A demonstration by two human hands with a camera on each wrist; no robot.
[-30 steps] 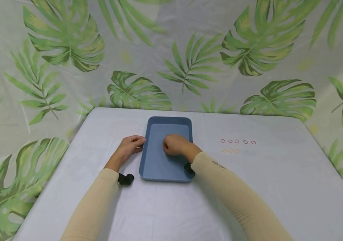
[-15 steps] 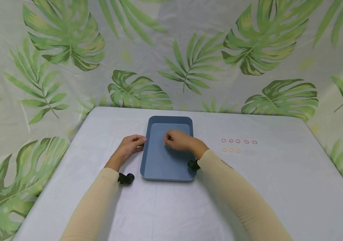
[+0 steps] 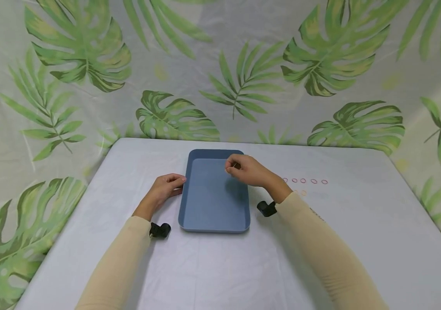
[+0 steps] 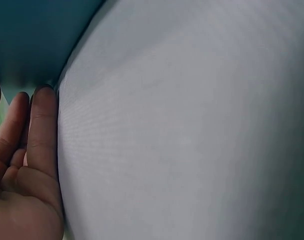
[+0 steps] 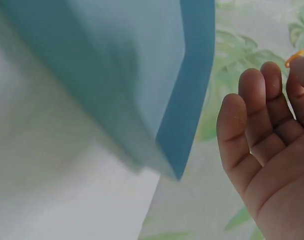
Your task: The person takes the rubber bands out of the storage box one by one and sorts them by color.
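A blue rectangular tray (image 3: 212,215) lies on the white table. My left hand (image 3: 164,188) is at its left rim; in the left wrist view, the straight fingers (image 4: 42,135) reach the tray's side wall. Over the tray's far right part, my right hand (image 3: 249,170) is raised, casting a shadow inside. Its thumb and index finger pinch a small orange rubber band (image 5: 293,58), which shows at the edge of the right wrist view. The other fingers of that hand are loosely bent.
Right of the tray lie a row of several red rubber bands (image 3: 311,181) and a shorter row of orange rubber bands (image 3: 301,192), partly hidden by my right forearm. A leaf-patterned curtain (image 3: 239,92) hangs behind the table.
My right hand has risen from low over the tray's middle and moved right and away from me, with the orange rubber band at its fingertips. My left hand stays at the rim.
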